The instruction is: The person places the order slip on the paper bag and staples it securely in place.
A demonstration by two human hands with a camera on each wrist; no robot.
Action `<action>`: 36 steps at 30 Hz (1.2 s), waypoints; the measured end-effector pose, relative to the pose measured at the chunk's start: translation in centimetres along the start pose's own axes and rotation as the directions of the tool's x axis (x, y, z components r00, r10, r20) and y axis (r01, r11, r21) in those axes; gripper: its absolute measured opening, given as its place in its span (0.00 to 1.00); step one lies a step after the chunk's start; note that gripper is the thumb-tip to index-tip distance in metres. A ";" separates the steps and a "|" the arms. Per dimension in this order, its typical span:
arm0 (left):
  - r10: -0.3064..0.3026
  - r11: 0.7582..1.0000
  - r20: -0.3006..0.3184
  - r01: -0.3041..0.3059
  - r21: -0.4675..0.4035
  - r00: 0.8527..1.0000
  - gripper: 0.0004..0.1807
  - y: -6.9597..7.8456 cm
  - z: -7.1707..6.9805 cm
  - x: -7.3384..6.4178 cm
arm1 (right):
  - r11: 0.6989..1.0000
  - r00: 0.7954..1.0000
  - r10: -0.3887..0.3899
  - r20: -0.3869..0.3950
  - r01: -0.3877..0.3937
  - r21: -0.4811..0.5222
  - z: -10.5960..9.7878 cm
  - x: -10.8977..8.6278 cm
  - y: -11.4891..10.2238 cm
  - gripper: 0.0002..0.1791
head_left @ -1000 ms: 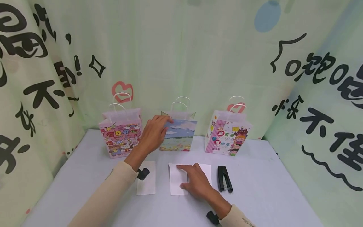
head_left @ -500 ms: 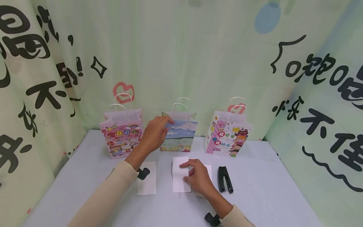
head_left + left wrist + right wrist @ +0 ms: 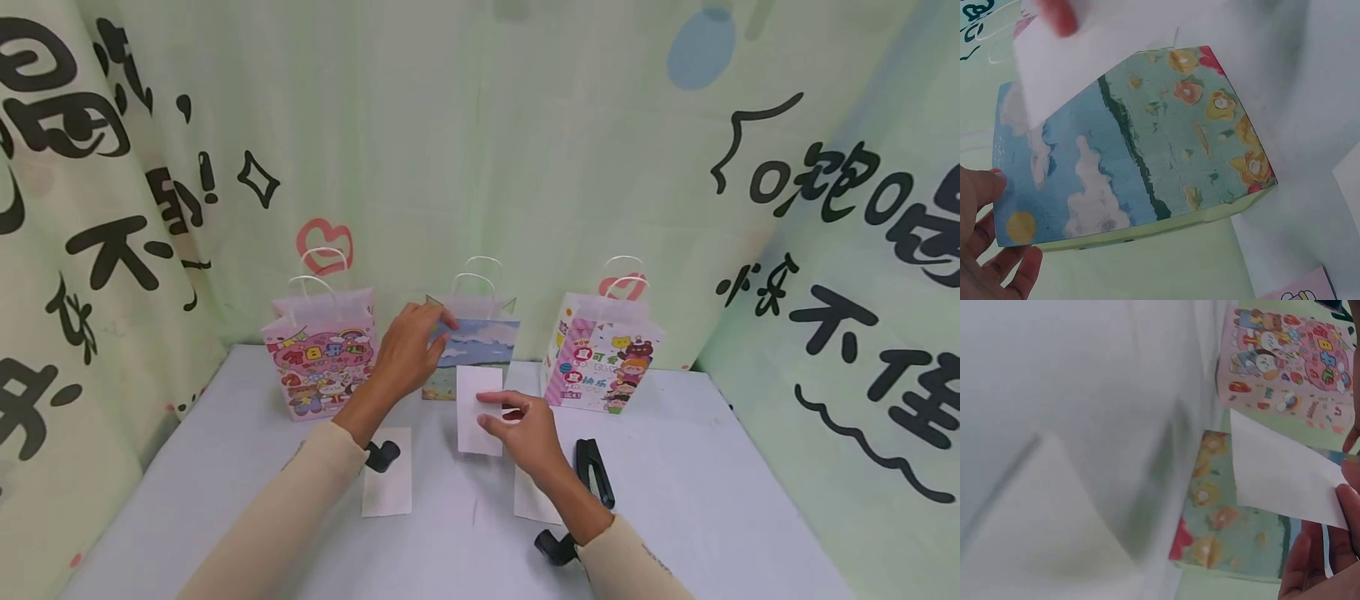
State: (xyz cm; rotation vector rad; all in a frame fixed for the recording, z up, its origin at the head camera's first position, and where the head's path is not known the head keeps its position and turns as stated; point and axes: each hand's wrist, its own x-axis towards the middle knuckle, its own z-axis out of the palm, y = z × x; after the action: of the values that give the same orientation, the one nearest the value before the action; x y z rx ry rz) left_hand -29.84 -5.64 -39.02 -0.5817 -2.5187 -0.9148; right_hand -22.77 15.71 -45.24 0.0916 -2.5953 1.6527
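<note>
The white card (image 3: 474, 429), pinched by the right hand (image 3: 531, 429), had been raised from the tabletop (image 3: 450, 550) to before the landscape-print gift bag (image 3: 483, 342), whose upper edge was pinched by the left hand (image 3: 411, 346), the two apparently being brought together.

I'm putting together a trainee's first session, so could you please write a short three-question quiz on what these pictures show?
1. How many gift bags stand on the table?
2. True or false: the right hand is holding a stapler.
3. Which bag does the left hand grip, and at what part?

Key:
1. Three, set apart from one another in a row.
2. False; it holds up a white paper, seen in the head view in front of a bag.
3. The middle bag, printed with sky and flowers, near an upper corner.
</note>
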 end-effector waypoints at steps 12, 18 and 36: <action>-0.034 0.998 -0.019 0.033 -0.047 0.999 0.07 0.2 0.3 0.3 | 0.986 1.000 -0.005 -0.025 0.010 0.168 0.5 4.2 -1.8 0.11; -0.042 0.998 -0.038 0.040 -0.056 0.998 0.06 0.4 0.4 0.4 | 0.983 0.998 -0.019 -0.065 0.031 0.183 0.6 4.7 -2.8 0.11; -0.040 0.998 -0.154 0.033 -0.051 0.987 0.04 0.0 1.3 0.9 | 0.961 0.997 0.013 -0.077 0.009 0.276 1.3 5.4 -3.3 0.12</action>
State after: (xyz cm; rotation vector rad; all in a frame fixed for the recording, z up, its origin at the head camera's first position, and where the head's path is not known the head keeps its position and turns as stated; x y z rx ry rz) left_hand -30.85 -4.56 -39.51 -0.4615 -2.3810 -0.9964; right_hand -27.87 13.08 -42.29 0.0371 -2.2941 1.9675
